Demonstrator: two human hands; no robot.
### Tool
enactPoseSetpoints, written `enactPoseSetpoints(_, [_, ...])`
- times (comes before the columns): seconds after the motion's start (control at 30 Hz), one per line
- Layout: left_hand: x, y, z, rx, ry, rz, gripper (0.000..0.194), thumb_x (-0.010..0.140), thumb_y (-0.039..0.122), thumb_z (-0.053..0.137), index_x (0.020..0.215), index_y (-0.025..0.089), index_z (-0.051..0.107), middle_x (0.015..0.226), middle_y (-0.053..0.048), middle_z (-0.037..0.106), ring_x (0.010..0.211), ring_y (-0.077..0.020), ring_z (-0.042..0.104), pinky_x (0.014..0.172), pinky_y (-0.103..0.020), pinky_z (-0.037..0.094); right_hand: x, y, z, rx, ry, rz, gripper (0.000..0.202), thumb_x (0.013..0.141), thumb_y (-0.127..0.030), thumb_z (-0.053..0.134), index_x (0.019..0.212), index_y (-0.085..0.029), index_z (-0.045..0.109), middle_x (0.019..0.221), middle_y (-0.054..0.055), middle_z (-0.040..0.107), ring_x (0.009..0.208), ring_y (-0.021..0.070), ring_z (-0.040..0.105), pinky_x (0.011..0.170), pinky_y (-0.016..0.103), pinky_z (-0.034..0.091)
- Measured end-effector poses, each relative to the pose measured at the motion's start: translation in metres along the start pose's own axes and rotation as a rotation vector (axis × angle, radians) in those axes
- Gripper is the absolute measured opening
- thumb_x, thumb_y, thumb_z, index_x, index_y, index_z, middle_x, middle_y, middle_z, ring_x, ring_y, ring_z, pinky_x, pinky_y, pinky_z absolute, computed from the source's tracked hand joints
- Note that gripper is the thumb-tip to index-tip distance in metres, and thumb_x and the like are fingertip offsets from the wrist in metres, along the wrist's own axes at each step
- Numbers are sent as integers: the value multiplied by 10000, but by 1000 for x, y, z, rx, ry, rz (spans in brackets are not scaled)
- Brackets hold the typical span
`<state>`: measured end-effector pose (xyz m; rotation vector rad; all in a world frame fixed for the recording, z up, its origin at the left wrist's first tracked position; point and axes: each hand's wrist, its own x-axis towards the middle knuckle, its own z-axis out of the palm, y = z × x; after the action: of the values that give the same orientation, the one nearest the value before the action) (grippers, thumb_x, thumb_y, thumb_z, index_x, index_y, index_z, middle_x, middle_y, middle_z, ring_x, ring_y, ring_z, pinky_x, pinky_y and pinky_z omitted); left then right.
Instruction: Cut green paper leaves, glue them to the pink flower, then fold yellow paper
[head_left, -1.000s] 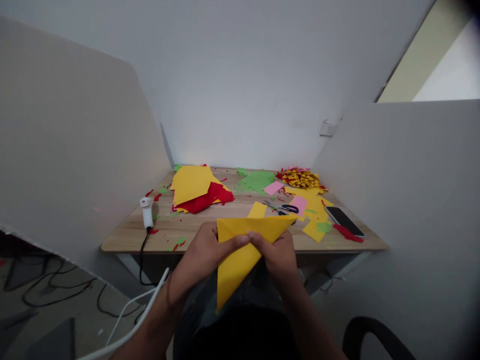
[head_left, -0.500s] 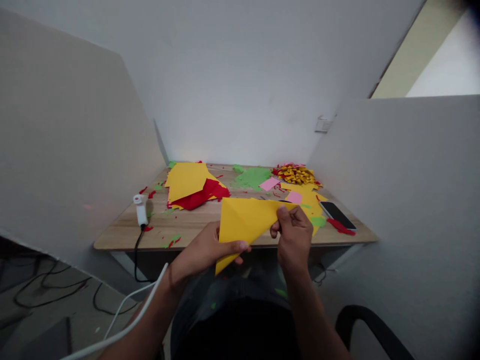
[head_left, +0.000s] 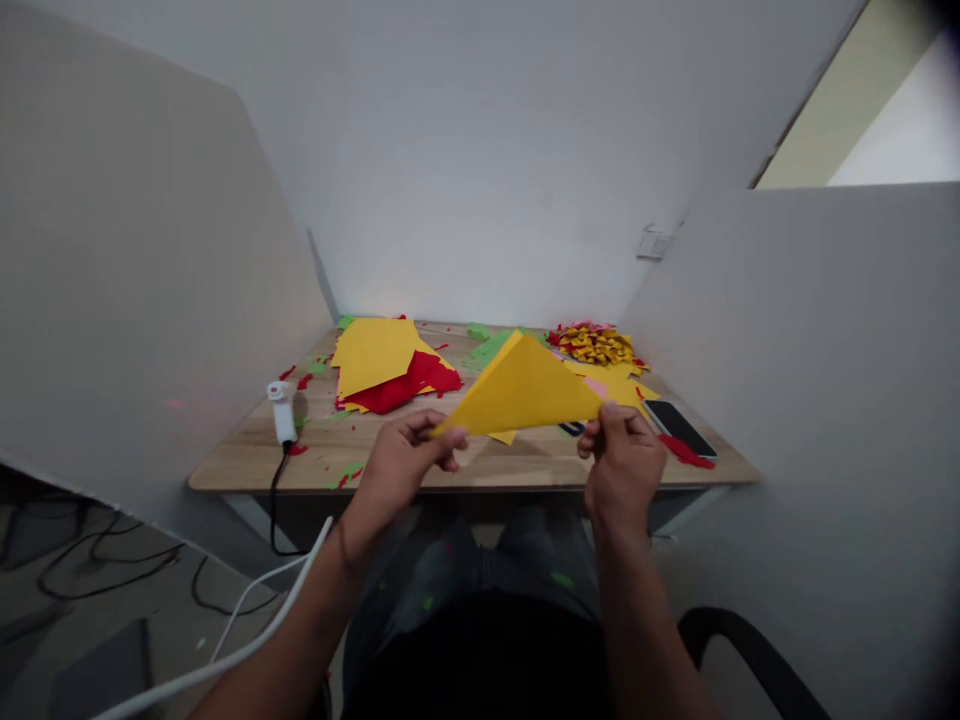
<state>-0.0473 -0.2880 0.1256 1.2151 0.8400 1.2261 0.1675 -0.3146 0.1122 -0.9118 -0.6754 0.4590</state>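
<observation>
A folded yellow paper [head_left: 525, 385], roughly a triangle with its peak pointing away from me, is held up above the front of the table. My left hand [head_left: 412, 450] pinches its left corner between thumb and fingers. At the right corner, my right hand [head_left: 622, 450] grips it the same way. Part of a dark blue thing [head_left: 572, 428] shows just below the paper's lower edge; the rest is hidden.
Yellow sheets [head_left: 375, 355] lie by red paper [head_left: 401, 388] at the back left. A white handheld device [head_left: 283, 412] stands left. Small yellow pieces [head_left: 596, 345] are heaped at the back right; a phone [head_left: 679, 428] lies near the right edge, beside red paper.
The yellow paper has been raised and turned, so its long folded edge now faces me. My left hand has moved up to a corner, and my right hand has moved right; my hands are farther apart.
</observation>
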Motion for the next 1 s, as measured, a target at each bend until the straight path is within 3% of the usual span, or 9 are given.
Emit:
enactPoseSetpoints(0.1, [1,-6,8,-253,213,158,366,624,428,865,706,165,623,599,38,610,474,-71,515,494,-197,427,-16,5,9,-32,-221,117,329,752,-426,805,758,-186,580,617,-34,657,463,80,538,415,184,429])
enactPoseSetpoints(0.23, [-2,-12,16,-52,142,64,415,649,486,838,604,158,586,458,32,526,441,-90,477,483,-223,406,-41,6,24,-36,-509,289,409,738,-511,796,732,-203,526,604,-2,696,445,102,566,416,201,455])
enactPoseSetpoints(0.43, [-1,-14,11,113,41,-12,379,677,461,818,587,136,643,508,-26,609,496,-122,548,528,-235,434,-44,4,22,-235,-875,349,418,820,-570,682,696,-178,605,519,-26,611,405,69,457,415,183,349])
enactPoseSetpoints(0.53, [5,-15,2,45,150,49,372,716,470,799,650,125,675,582,-43,661,521,-128,566,535,-237,459,-46,7,13,-305,-839,284,434,829,-565,665,635,-187,577,463,-43,535,426,80,444,450,198,338])
enactPoseSetpoints(0.63, [12,-14,-9,-77,228,92,385,728,480,804,846,125,717,784,-64,740,597,-139,620,548,-240,494,-51,10,1,-337,-778,260,435,838,-541,665,602,-192,555,480,-33,538,448,90,442,466,214,333])
enactPoseSetpoints(0.8, [12,-8,-16,-201,127,90,421,787,522,767,933,129,739,921,-108,770,863,-222,720,716,-287,575,-57,11,-17,-361,-727,259,408,862,-494,650,597,-195,569,513,-22,555,476,101,467,496,226,369])
enactPoseSetpoints(1.0, [6,-2,-9,-336,143,95,494,798,579,728,971,117,746,959,-136,770,953,-250,723,744,-296,598,-59,5,-19,-387,-771,216,382,858,-450,643,580,-206,547,479,-32,545,460,100,466,494,222,372])
